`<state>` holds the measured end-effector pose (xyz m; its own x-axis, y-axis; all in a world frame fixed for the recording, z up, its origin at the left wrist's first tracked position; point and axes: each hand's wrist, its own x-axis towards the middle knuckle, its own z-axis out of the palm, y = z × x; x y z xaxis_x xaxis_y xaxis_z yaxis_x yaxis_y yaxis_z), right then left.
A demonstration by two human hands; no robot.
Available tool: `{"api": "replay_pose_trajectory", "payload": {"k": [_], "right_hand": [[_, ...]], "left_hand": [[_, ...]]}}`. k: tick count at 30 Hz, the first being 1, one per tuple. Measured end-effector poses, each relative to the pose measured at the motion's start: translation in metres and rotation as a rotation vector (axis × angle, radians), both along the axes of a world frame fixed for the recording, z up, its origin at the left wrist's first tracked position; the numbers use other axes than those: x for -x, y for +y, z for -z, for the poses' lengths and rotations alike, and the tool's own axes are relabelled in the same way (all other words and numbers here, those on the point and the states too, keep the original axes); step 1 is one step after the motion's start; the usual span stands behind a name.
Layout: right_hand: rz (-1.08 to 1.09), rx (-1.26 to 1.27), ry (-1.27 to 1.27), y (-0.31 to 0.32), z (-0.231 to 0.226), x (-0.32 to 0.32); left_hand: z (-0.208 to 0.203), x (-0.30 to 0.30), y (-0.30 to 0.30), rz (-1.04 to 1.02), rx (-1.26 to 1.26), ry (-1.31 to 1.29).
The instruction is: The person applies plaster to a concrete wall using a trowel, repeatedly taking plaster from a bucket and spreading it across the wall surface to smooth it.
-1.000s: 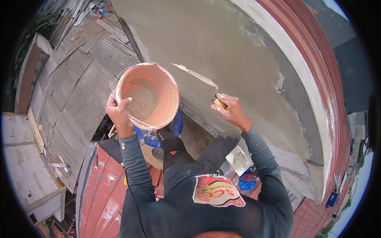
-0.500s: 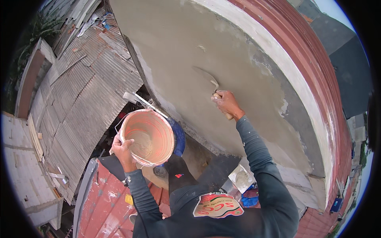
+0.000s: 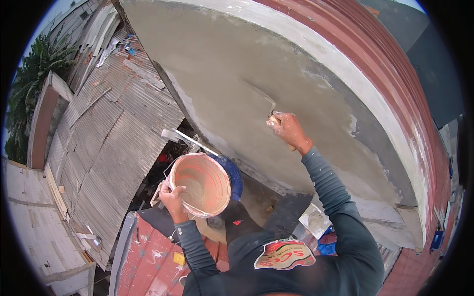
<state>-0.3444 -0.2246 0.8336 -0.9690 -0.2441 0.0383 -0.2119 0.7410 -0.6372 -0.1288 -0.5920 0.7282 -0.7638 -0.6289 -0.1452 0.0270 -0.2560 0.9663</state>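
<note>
My right hand [image 3: 290, 130] is wrapped round the wooden handle of a trowel [image 3: 269, 101], whose blade lies against the damp grey plaster of the wall [image 3: 222, 64]. A pinkish bucket [image 3: 210, 180], smeared inside with cement, is tilted with its mouth toward me. My left hand [image 3: 173, 200] grips the near left rim of this bucket, thumb over the edge. A little wet mix shows at the bucket's bottom. Most of the trowel blade blends into the plaster and is hard to make out.
Corrugated roofing [image 3: 108, 163] spreads out on the left, below the wall's edge. Behind the bucket stands a blue round container [image 3: 235, 180]. Red metal sheeting [image 3: 148, 256] lies at the lower left. A white container of grey mix [image 3: 315, 220] is by my right elbow.
The whole view has shifted, so things appear lower and further right. The trowel blade now looks flatter to the wall. Both hands keep their hold.
</note>
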Motion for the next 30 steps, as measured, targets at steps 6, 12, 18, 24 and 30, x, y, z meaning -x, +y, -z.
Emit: {"api": "replay_pose_trajectory", "payload": {"k": [6, 12, 18, 24, 30], "right_hand": [[0.180, 0.369, -0.018, 0.007, -0.082, -0.023], [-0.019, 0.125, 0.534, 0.061, -0.017, -0.033], [0.031, 0.310, 0.057, 0.071, -0.029, -0.023], [0.046, 0.610, 0.055, 0.069, -0.096, -0.053], [0.028, 0.393, -0.408, 0.079, 0.024, -0.018]], "left_hand": [[-0.004, 0.002, 0.007, 0.046, 0.029, -0.031], [-0.005, 0.001, 0.022, 0.113, -0.032, 0.030], [-0.018, 0.004, 0.030, 0.150, 0.013, -0.021], [-0.030, -0.005, 0.029, 0.152, -0.006, 0.012], [-0.027, 0.002, 0.035, 0.231, 0.025, -0.042]]}}
